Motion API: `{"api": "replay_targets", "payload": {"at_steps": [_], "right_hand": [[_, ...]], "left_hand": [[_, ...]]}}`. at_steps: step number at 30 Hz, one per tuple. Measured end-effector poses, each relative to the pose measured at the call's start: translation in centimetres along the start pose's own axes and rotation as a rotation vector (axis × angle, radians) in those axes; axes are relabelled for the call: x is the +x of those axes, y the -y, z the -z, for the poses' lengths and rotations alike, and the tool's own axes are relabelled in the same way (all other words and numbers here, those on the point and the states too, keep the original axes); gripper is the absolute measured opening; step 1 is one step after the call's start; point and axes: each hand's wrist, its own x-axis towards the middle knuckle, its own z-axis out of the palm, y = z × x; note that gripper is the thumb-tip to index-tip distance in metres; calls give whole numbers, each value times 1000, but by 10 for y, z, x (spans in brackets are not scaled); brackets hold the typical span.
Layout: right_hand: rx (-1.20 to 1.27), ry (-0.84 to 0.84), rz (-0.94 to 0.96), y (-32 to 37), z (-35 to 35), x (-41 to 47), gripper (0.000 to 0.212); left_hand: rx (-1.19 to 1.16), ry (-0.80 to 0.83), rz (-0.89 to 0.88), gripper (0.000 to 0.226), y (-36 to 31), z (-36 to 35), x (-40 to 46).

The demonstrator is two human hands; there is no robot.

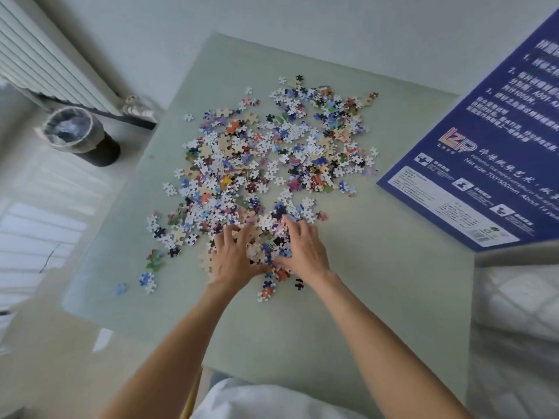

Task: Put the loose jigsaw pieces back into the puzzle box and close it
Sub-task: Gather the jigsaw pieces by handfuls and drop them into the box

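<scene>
Two hands, left hand (233, 257) and right hand (305, 246), curl round heaped jigsaw pieces (272, 152) mid-table (378, 282); one blue puzzle box (484, 164) lies at its right edge.

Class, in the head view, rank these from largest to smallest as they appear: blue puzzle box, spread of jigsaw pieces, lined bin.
1. spread of jigsaw pieces
2. blue puzzle box, partly cut off by the frame
3. lined bin
</scene>
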Motion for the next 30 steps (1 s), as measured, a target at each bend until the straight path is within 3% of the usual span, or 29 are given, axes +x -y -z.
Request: {"api": "replay_targets", "payload": {"at_steps": [5, 9, 13, 18, 21, 30], "right_hand": [[-206, 96, 116, -9, 8, 26, 120], [-263, 213, 221, -2, 7, 35, 122], [-206, 151, 201, 5, 5, 29, 99], [-76, 81, 137, 8, 3, 24, 68], [-36, 59, 109, 14, 6, 25, 55], [94, -19, 66, 22, 6, 24, 38]], "left_hand": [[-52, -51, -53, 95, 13, 6, 9], [-53, -12, -51, 83, 15, 10, 14], [-54, -8, -77, 85, 15, 13, 15], [-61, -30, -182, 51, 16, 19, 15], [-73, -34, -202, 43, 18, 23, 15], [-269, -44, -201, 32, 22, 31, 20]]}}
